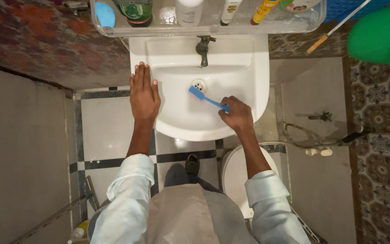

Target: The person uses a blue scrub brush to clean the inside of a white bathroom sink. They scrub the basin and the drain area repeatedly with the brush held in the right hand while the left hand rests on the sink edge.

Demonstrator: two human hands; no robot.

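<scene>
My right hand (236,114) grips the handle of a blue scrubbing brush (202,96). The brush head rests inside the bowl of a white wall basin (231,77), just beside the drain hole (198,85). My left hand (143,94) lies flat with fingers together on the basin's left rim. A dark metal tap (202,49) stands at the back of the basin, above the drain.
A clear shelf (168,27) above the basin carries several bottles and a blue soap. A white toilet (235,174) sits below my right arm. A green bucket (380,34) is at top right. A hose sprayer (321,144) lies by the right wall.
</scene>
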